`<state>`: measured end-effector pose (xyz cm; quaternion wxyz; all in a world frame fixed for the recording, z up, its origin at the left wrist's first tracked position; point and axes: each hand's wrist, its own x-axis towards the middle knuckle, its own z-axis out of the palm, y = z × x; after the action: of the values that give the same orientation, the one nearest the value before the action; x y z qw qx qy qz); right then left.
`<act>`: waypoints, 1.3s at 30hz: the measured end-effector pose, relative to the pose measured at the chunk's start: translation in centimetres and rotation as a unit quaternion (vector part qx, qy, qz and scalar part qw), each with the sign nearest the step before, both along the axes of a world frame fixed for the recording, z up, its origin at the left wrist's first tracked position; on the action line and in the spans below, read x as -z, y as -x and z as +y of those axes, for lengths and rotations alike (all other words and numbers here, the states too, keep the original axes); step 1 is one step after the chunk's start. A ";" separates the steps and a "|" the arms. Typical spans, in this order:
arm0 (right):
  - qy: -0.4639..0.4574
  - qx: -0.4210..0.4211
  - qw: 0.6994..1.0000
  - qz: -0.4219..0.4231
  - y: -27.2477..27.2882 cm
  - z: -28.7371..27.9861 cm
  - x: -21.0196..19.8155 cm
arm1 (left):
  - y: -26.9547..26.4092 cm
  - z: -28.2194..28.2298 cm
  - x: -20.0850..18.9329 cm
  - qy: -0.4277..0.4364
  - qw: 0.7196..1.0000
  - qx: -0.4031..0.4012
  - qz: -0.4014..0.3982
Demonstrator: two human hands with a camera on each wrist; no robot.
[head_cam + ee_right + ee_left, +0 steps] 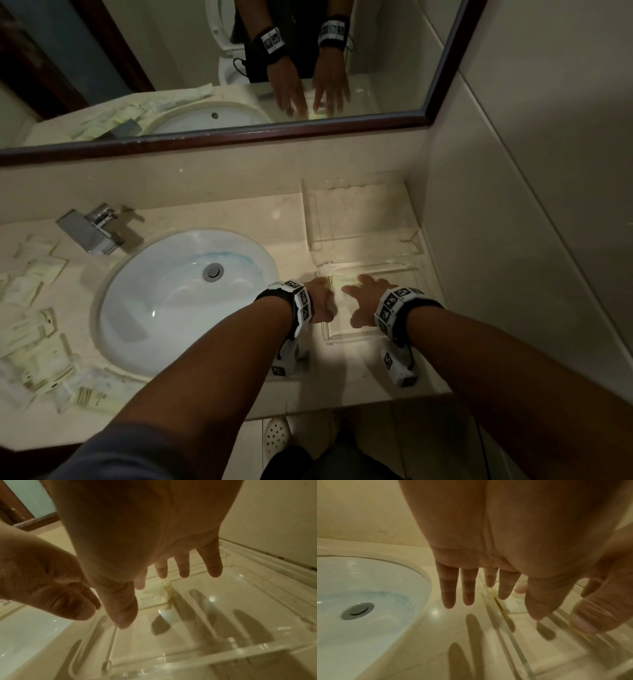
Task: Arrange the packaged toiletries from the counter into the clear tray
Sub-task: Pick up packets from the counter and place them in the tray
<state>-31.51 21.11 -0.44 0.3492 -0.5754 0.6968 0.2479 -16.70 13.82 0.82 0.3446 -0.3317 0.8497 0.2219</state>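
Several pale packaged toiletries (34, 308) lie scattered on the counter left of the sink. A clear tray (370, 339) sits on the counter right of the sink, with nothing in it. Both hands hover over it, palms down and fingers spread, holding nothing. My left hand (322, 298) is above the tray's left wall (505, 635), its fingers (467, 588) straight. My right hand (363, 298) is over the tray's middle, and its fingers (183, 566) cast shadows on the tray floor (188, 628).
A second clear tray (359, 212) sits behind the first, against the back ledge. The white sink (164, 308) and chrome faucet (92, 229) lie between the trays and the packets. A mirror (394, 68) hangs above, and a wall (513, 205) closes the right side.
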 end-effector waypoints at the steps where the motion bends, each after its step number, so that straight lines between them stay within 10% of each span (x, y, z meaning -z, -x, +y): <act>1: 0.003 -0.001 1.000 0.001 0.0 -0.2 -0.3 | -0.1 -0.1 -0.3 0.001 1.000 -0.002 0.003; 17: 0.102 -0.105 0.989 -0.007 -8.8 -7.2 -6.2 | -11.6 -1.4 -6.1 0.086 0.970 -0.216 0.065; 39: 0.143 -0.193 0.971 0.005 -41.7 -11.3 -8.2 | -48.5 -1.0 -6.9 0.137 0.874 -0.458 0.084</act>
<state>10.22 9.77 7.72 0.2053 -0.7415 0.6028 0.2113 31.77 12.85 7.76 0.0824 -0.7079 0.6503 0.2631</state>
